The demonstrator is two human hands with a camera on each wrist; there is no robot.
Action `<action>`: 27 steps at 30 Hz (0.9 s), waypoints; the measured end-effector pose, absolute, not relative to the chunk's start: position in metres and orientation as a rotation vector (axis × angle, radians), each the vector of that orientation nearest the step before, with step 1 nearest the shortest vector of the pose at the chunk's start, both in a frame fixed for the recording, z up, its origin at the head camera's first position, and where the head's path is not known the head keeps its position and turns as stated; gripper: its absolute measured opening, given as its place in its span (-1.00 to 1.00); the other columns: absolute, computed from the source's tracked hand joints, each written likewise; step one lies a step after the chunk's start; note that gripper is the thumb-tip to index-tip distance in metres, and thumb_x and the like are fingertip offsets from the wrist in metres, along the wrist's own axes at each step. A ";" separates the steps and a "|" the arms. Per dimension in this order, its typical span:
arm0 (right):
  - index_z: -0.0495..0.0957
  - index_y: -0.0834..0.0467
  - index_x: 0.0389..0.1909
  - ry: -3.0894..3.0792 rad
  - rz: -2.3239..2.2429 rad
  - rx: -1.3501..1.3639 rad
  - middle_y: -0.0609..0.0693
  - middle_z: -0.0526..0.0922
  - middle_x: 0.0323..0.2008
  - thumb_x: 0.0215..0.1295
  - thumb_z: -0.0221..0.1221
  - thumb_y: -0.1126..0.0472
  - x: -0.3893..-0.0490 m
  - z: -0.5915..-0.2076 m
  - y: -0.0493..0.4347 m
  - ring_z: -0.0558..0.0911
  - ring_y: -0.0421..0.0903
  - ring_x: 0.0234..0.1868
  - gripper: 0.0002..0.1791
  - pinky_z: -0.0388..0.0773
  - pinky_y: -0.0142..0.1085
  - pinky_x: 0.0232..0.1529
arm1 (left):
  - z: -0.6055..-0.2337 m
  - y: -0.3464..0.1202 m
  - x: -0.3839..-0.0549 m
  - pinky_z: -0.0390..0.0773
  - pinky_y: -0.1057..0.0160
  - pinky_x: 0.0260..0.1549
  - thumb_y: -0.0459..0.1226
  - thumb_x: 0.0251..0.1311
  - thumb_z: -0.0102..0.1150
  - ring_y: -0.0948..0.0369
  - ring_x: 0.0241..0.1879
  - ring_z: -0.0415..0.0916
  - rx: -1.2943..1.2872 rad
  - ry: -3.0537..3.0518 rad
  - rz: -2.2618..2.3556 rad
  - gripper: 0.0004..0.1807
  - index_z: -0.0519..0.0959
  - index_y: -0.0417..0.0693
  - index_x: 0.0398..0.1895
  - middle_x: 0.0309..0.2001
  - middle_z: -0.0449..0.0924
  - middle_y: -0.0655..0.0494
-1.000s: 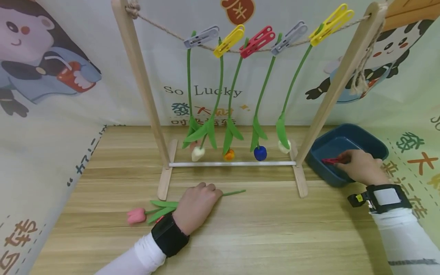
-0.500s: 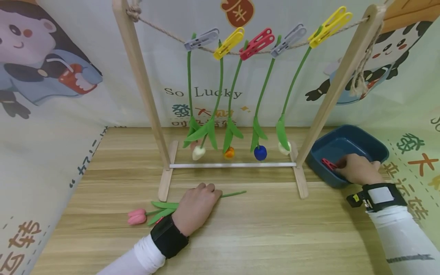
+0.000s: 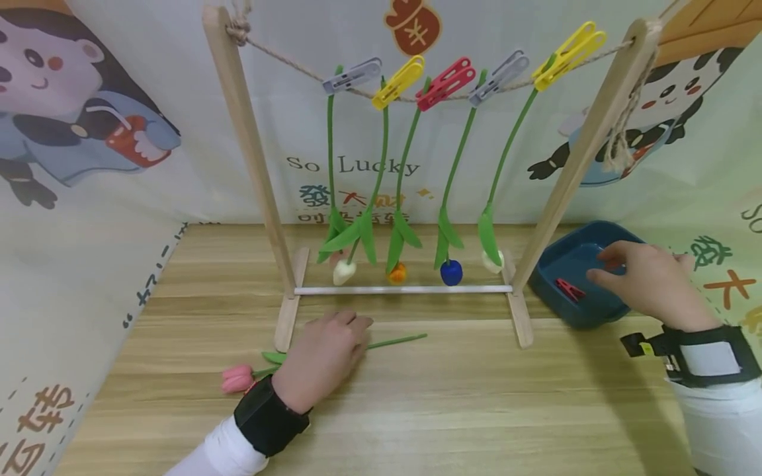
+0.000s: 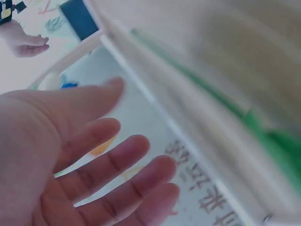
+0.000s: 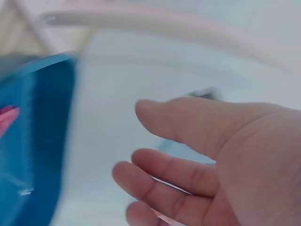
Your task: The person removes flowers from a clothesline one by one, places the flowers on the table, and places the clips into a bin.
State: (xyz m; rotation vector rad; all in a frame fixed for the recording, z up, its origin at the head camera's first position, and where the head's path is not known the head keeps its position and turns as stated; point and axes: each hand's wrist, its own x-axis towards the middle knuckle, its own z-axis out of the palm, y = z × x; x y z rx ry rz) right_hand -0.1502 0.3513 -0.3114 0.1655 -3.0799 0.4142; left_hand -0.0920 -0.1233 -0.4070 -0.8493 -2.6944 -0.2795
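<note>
Lying bloom leftward on the surface [image 3: 440, 410], a pink tulip [image 3: 237, 379] runs sideways beneath the nearer left hand [image 3: 323, 360], its grip, like the right hand's [image 3: 661, 284], loosely spread, empty

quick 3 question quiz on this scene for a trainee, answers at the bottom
1. True or false: the right hand is apart from the red peg lying in the blue tub.

2. What colour are the petals of the flower lying on the table?
A) orange
B) pink
C) blue

3. Count: how many pegs are clipped on the rope?

Key:
1. True
2. B
3. Five: two grey, two yellow and one red
</note>
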 end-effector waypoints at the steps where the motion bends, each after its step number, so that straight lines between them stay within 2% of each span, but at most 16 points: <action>1: 0.60 0.43 0.12 -3.072 0.393 0.166 0.40 0.71 -0.02 0.46 0.34 0.06 -0.146 -0.303 0.345 0.59 0.44 -0.04 -0.50 0.06 0.45 -0.05 | -0.402 -0.125 -0.092 0.69 0.11 -0.48 -0.27 0.22 0.55 0.08 -0.30 0.68 -0.834 -2.677 -0.294 -0.74 0.75 -0.08 -0.05 -0.26 0.65 0.08; 5: 0.63 0.38 0.07 -2.999 0.296 0.254 0.30 0.76 -0.13 0.43 0.38 0.05 -0.132 -0.274 0.319 0.65 0.28 -0.16 -0.53 0.16 0.29 -0.11 | -0.384 -0.134 -0.095 0.69 0.12 -0.47 -0.10 0.24 0.56 0.09 -0.30 0.70 -0.776 -2.591 -0.346 -0.66 0.75 -0.10 -0.06 -0.24 0.70 0.07; 7: 0.64 0.37 0.06 -2.970 0.284 0.330 0.24 0.76 -0.18 0.43 0.39 0.05 -0.125 -0.261 0.308 0.67 0.19 -0.20 -0.54 0.34 0.22 -0.09 | -0.375 -0.138 -0.098 0.70 0.08 -0.46 -0.11 0.25 0.56 0.06 -0.31 0.70 -0.760 -2.521 -0.385 -0.67 0.75 -0.13 -0.08 -0.25 0.73 0.04; 11: 0.68 0.30 0.02 -2.899 0.290 0.500 0.05 0.76 -0.27 0.43 0.40 0.05 -0.114 -0.236 0.285 0.70 0.03 -0.29 -0.61 0.60 -0.01 -0.34 | -0.359 -0.146 -0.103 0.68 0.07 -0.52 -0.19 0.23 0.57 0.01 -0.33 0.71 -0.718 -2.381 -0.476 -0.68 0.73 -0.18 -0.07 -0.24 0.75 -0.03; 15: 0.73 0.17 -0.02 -2.758 0.330 0.659 -0.10 0.74 -0.31 0.38 0.44 0.11 -0.107 -0.213 0.260 0.67 -0.11 -0.33 -0.73 0.54 -0.18 -0.39 | -0.342 -0.150 -0.109 0.68 0.11 -0.53 -0.27 0.25 0.54 0.02 -0.31 0.69 -0.670 -2.266 -0.536 -0.70 0.70 -0.25 -0.06 -0.23 0.72 -0.07; 18: 0.74 0.14 -0.05 -2.600 0.347 0.804 -0.13 0.73 -0.33 0.29 0.49 0.20 -0.105 -0.195 0.242 0.65 -0.16 -0.36 -0.74 0.49 -0.28 -0.45 | -0.330 -0.151 -0.114 0.69 0.09 -0.44 -0.31 0.29 0.50 0.00 -0.30 0.66 -0.635 -2.204 -0.596 -0.70 0.66 -0.29 -0.02 -0.23 0.69 -0.11; 23: 0.75 0.21 -0.04 -2.350 0.371 1.016 -0.04 0.76 -0.30 0.25 0.48 0.26 -0.111 -0.165 0.208 0.63 -0.15 -0.33 -0.72 0.39 -0.39 -0.37 | -0.311 -0.146 -0.124 0.70 0.03 -0.27 -0.35 0.33 0.45 -0.06 -0.19 0.64 -0.589 -2.128 -0.740 -0.59 0.59 -0.34 0.17 -0.10 0.66 -0.20; 27: 0.71 0.28 0.02 -2.227 0.381 1.081 0.07 0.74 -0.20 0.37 0.41 0.21 -0.120 -0.142 0.179 0.59 -0.07 -0.26 -0.70 0.37 -0.32 -0.30 | -0.297 -0.140 -0.133 0.70 0.02 -0.17 -0.37 0.38 0.39 -0.06 -0.11 0.63 -0.562 -2.080 -0.834 -0.53 0.53 -0.36 0.28 -0.04 0.63 -0.23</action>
